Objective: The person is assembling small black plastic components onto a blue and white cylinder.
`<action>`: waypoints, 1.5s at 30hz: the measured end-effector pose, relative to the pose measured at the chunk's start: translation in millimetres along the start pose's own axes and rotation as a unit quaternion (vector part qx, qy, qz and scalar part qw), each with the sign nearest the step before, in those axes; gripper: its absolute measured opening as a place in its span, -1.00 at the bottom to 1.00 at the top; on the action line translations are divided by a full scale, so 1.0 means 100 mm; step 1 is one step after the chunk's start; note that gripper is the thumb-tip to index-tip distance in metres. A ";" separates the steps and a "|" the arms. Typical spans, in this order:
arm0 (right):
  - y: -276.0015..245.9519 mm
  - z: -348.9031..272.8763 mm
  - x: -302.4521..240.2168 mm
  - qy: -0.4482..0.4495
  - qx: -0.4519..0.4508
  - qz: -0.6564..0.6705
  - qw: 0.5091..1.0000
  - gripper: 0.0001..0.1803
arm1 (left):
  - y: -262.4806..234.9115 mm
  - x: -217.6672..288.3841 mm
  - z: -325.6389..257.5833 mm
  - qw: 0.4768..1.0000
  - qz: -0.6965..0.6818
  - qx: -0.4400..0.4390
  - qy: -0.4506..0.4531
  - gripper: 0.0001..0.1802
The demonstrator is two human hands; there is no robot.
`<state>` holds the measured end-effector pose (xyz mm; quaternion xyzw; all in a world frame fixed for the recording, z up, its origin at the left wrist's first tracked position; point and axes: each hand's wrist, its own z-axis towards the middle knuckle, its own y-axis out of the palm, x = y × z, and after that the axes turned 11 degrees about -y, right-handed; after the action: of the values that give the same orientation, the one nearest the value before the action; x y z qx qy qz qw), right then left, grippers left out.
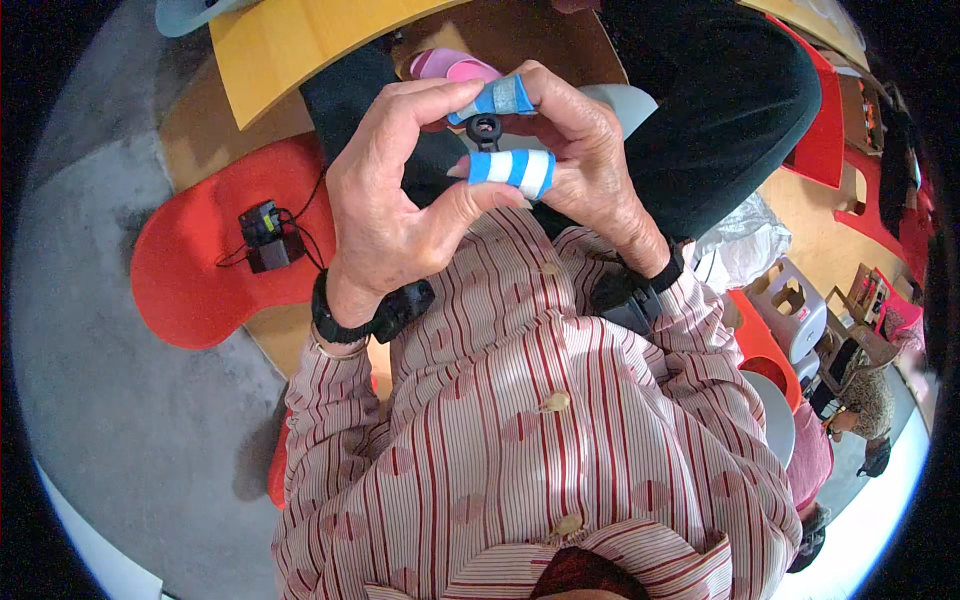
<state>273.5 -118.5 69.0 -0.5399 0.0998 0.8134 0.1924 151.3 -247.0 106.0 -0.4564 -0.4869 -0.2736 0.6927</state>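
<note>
My left hand (385, 190) and my right hand (585, 150) meet in front of my chest. A blue band with a pale grey patch (500, 97) sits around my right index finger. Another band, striped blue and white (512, 172), wraps my right thumb, whose tip pokes out. My left hand is curved, its index fingertip against the upper band and its thumb under the striped one. Between both bands is a small black piece with a ring-shaped top (485, 130), seemingly held by my right finger and thumb. Its lower end is hidden. The other fingers are mostly hidden.
A red stool (190, 255) at the left bears black boxes with cables (265, 232). A wooden tabletop (300, 50) curves across the top left. A pink shoe (455, 64) lies beyond my hands. Stools, a clear plastic bag (745, 240) and another person (868, 405) are on the right.
</note>
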 end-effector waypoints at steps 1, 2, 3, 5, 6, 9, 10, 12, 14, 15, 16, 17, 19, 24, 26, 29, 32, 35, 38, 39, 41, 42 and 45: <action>-0.01 0.00 -0.02 0.001 -0.005 -0.002 1.000 -0.55 | -0.01 0.02 0.00 1.000 0.000 0.000 0.001 -0.31; -0.01 0.00 -0.03 0.001 -0.005 -0.003 1.000 -0.55 | -0.02 0.03 0.00 1.000 0.003 -0.004 0.005 -0.30; 0.00 0.01 -0.04 -0.001 -0.003 0.005 1.000 -0.54 | -0.03 0.04 0.01 1.000 0.005 -0.009 0.009 -0.30; 0.00 0.01 -0.06 -0.003 -0.001 0.013 1.000 -0.54 | -0.04 0.05 0.00 1.000 0.008 -0.009 0.012 -0.30; 0.00 0.02 -0.06 -0.003 -0.008 0.011 1.000 -0.53 | -0.04 0.05 0.00 1.000 0.011 -0.010 0.015 -0.30; 0.00 0.01 -0.02 -0.009 -0.006 -0.002 1.000 -0.55 | -0.02 0.02 0.00 1.000 0.002 0.000 0.001 -0.32; 0.02 0.02 0.00 -0.015 0.003 -0.012 1.000 -0.57 | -0.01 0.02 0.02 1.000 0.002 0.001 0.001 -0.32; 0.08 0.03 -0.03 0.034 0.035 0.065 0.997 -0.59 | 0.01 0.05 0.07 0.999 0.046 0.023 -0.001 -0.42; 0.07 0.04 -0.03 0.083 0.066 0.142 0.984 -0.62 | -0.02 0.06 0.11 0.997 0.070 0.022 0.016 -0.46; 0.03 0.04 -0.02 0.132 0.052 0.189 0.972 -0.64 | -0.04 0.06 0.12 0.995 0.095 0.020 0.032 -0.50; 0.00 0.04 -0.03 0.181 0.042 0.233 0.955 -0.65 | -0.05 0.07 0.15 0.995 0.093 0.019 0.034 -0.50; 0.01 0.02 0.00 0.194 0.058 0.268 0.942 -0.62 | -0.06 0.08 0.17 0.992 0.114 0.018 0.053 -0.53; 0.00 -0.03 0.02 0.225 0.076 0.339 0.910 -0.61 | -0.05 0.02 0.19 0.985 0.155 0.021 0.078 -0.59; 0.02 -0.08 0.07 0.273 0.086 0.434 0.854 -0.54 | -0.03 -0.07 0.24 0.972 0.193 0.028 0.134 -0.68; 0.06 -0.09 0.07 0.261 0.093 0.460 0.843 -0.57 | -0.04 -0.08 0.25 0.964 0.211 0.036 0.157 -0.71; 0.07 -0.09 0.07 0.259 0.109 0.487 0.827 -0.60 | -0.04 -0.09 0.27 0.960 0.221 0.028 0.167 -0.75; 0.07 -0.09 0.06 0.260 0.111 0.503 0.816 -0.59 | -0.02 -0.09 0.27 0.955 0.229 0.041 0.182 -0.76; 0.06 -0.11 0.08 0.255 0.107 0.515 0.812 -0.59 | -0.02 -0.08 0.27 0.953 0.239 0.041 0.181 -0.75; 0.06 -0.11 0.07 0.259 0.108 0.501 0.819 -0.59 | 0.00 -0.08 0.27 0.953 0.243 0.041 0.177 -0.74; 0.06 -0.11 0.06 0.257 0.109 0.490 0.825 -0.60 | -0.01 -0.08 0.27 0.957 0.232 0.042 0.169 -0.74; 0.04 -0.09 0.05 0.269 0.111 0.499 0.816 -0.60 | -0.01 -0.07 0.28 0.961 0.221 0.042 0.164 -0.74; 0.04 -0.09 0.05 0.280 0.113 0.509 0.806 -0.61 | 0.00 -0.07 0.28 0.967 0.205 0.042 0.146 -0.75; 0.03 -0.07 0.05 0.299 0.119 0.501 0.804 -0.61 | 0.04 -0.09 0.26 0.975 0.185 0.049 0.115 -0.76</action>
<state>276.7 -122.5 61.8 -0.6046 0.5045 0.5764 -0.2183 140.4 -222.3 98.7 -0.4691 -0.3244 -0.1671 0.8042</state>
